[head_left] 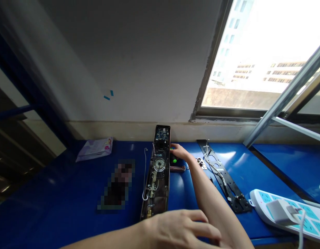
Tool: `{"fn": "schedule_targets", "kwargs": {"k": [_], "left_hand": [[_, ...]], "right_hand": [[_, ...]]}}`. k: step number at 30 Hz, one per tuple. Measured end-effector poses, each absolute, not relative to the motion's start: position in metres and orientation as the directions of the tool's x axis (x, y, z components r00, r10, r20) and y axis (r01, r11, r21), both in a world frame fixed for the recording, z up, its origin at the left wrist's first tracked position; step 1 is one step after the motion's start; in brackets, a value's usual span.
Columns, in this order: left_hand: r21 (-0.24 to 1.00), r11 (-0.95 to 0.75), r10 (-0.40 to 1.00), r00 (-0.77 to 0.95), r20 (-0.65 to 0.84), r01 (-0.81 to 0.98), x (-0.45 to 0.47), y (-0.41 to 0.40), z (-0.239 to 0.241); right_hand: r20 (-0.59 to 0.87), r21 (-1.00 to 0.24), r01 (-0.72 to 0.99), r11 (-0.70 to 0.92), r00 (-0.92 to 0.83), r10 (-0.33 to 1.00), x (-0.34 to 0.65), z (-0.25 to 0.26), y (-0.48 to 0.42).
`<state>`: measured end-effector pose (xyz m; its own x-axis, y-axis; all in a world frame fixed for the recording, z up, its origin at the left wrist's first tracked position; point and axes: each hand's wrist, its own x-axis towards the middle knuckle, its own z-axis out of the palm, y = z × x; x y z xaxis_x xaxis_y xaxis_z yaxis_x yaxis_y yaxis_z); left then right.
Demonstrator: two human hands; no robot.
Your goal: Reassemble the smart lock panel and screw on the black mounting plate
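A long black electronic door lock housing [163,188] lies lengthwise in front of me with its inside showing: a circuit board, a round metal disc and brass-coloured parts. My left hand [184,224] hovers over its near end, fingers loosely bent and apart, nothing seen in them. Past the housing's right side reaches my right hand [178,151], touching or right beside a black-and-green object [174,160], maybe a tool handle. Its fingertips are partly hidden there. A thin white wire [144,176] runs along the housing's left. Close to my right hand lies a reddish-brown narrow object [177,169].
On the blue table [69,186] are a purple packet [95,149] and a blurred-out dark object [117,186]. Right of my arm lie a small metal part [200,163], a black mounting plate [224,180] with cable, and a white power strip [266,202] with a charger [281,211].
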<state>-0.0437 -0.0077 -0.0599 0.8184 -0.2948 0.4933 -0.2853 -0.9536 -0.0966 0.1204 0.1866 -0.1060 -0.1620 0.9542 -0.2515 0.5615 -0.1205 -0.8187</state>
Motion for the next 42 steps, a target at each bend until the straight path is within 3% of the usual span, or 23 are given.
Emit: {"fn": "schedule_targets", "kwargs": {"k": [2,4,6,9,13,17,21,33,42], "left_hand": [[-0.132,-0.959,-0.282,0.811,0.512,-0.25,-0.053,0.008,-0.056],[-0.121,-0.983,-0.182,0.814,0.552,-0.138,-0.066,0.028,-0.05],[0.01,-0.99,0.117,0.781,0.614,0.14,-0.078,0.048,-0.045],[0.303,-0.765,0.613,0.496,0.615,0.568,-0.087,0.068,-0.047],[0.549,-0.503,0.852,0.275,0.446,0.668,-0.092,0.076,-0.067],[0.756,-0.403,0.915,0.225,0.334,0.516,-0.095,0.075,-0.082],[0.84,-0.35,0.937,0.167,0.308,0.415,-0.093,0.073,-0.086],[0.83,-0.391,0.919,0.123,0.374,0.397,-0.088,0.065,-0.093],[0.799,-0.445,0.885,0.06,0.462,0.404,-0.093,0.077,-0.093]], "right_hand": [[-0.24,-0.811,0.575,-0.107,-0.161,0.957,0.12,-0.104,0.185],[-0.226,-0.802,0.59,-0.088,-0.164,0.96,0.118,-0.102,0.183],[-0.204,-0.789,0.611,-0.062,-0.166,0.965,0.116,-0.099,0.182],[-0.157,-0.758,0.652,-0.024,-0.146,0.977,0.116,-0.091,0.177],[-0.098,-0.687,0.726,0.008,-0.104,0.99,0.122,-0.078,0.16],[-0.084,-0.614,0.789,0.039,-0.115,0.99,0.127,-0.067,0.129],[-0.104,-0.545,0.838,0.025,-0.097,0.99,0.126,-0.065,0.093],[-0.048,-0.441,0.894,0.075,-0.107,0.993,0.11,-0.084,0.052],[-0.046,-0.536,0.838,0.103,-0.151,0.988,0.129,-0.057,0.057]]}}
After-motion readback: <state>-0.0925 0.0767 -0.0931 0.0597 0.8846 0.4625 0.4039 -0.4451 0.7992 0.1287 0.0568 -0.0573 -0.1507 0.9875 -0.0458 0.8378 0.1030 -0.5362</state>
